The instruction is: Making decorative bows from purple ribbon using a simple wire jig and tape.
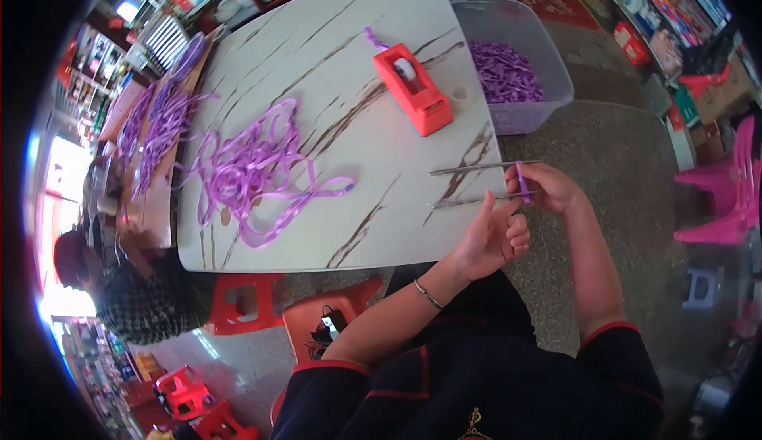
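Note:
Two thin metal rods (470,168) stick out side by side over the table's right edge. A short band of purple ribbon (523,184) spans both rods near their right ends. My right hand (552,187) is closed around the ribbon there, its fingers curled at the rods. Just below the lower rod is my left hand (490,240), thumb raised and apart, the other fingers partly curled. Its index fingertip comes close to the ribbon; I cannot tell whether it touches. A loose heap of purple ribbon (238,174) lies on the left half of the marbled table (373,225).
A red tape dispenser (413,90) stands on the table ahead. Right of the table, a clear plastic bin (548,110) holds many purple ribbon pieces (504,73). More ribbon strands (163,118) hang at a side table on the left, where another person (139,297) sits. Pink stools (718,194) stand far right.

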`<action>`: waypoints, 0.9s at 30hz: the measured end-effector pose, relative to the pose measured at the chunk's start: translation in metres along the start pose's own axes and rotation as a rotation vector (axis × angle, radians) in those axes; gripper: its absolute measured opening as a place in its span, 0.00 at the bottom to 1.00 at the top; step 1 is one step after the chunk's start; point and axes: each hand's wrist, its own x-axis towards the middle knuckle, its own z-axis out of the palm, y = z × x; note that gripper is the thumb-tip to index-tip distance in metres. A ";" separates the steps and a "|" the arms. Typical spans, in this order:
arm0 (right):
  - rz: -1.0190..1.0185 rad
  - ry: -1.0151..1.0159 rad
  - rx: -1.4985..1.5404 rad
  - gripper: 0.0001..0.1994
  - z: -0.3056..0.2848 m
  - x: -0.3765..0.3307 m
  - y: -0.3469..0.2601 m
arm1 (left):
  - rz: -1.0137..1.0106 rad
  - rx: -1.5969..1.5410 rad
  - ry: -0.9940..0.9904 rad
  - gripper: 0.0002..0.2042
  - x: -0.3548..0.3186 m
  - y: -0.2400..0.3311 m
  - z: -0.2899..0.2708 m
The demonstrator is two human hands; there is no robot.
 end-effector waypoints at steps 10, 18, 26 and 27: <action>-0.068 0.211 -0.041 0.09 -0.049 -0.028 -0.002 | 0.081 1.196 0.137 0.20 -0.090 0.058 0.036; -0.175 0.427 -1.077 0.11 -0.023 -0.011 -0.106 | 0.745 2.053 0.983 0.12 -0.169 0.153 0.012; -0.814 0.390 -1.027 0.13 0.075 0.133 -0.207 | 0.647 2.451 1.017 0.11 -0.150 0.155 -0.003; -0.815 0.390 -1.025 0.13 0.088 0.135 -0.210 | 0.646 2.453 1.016 0.11 -0.149 0.154 -0.004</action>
